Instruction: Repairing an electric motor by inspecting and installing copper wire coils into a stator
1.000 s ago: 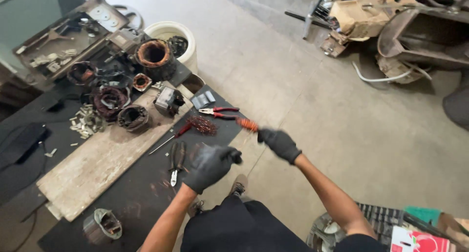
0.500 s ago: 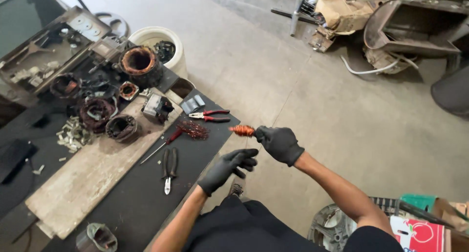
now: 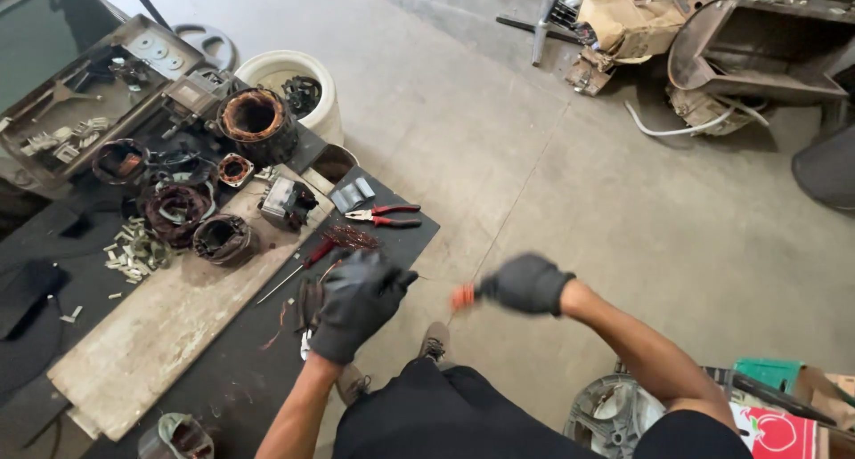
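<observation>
Both my hands wear black gloves. My right hand (image 3: 527,284) is closed around a small orange-red bundle of copper wire (image 3: 463,296), held out over the concrete floor to the right of the bench. My left hand (image 3: 358,300) hovers over the front edge of the black workbench (image 3: 223,388), fingers curled; whether it holds anything I cannot tell. Right behind it lie a tangle of copper wire (image 3: 352,237), a red-handled screwdriver (image 3: 298,268) and dark pliers (image 3: 307,303).
Red-handled pliers (image 3: 387,216) lie near the bench corner. Several motor stators (image 3: 254,121) and parts crowd the back of the bench beside a wooden plank (image 3: 151,334). A white bucket (image 3: 289,81) stands behind. Scrap metal and cardboard (image 3: 712,40) lie across the floor.
My right hand with the wire bundle has swung right and lower, away from the bench. My left hand has risen over the bench edge, and the view has shifted.
</observation>
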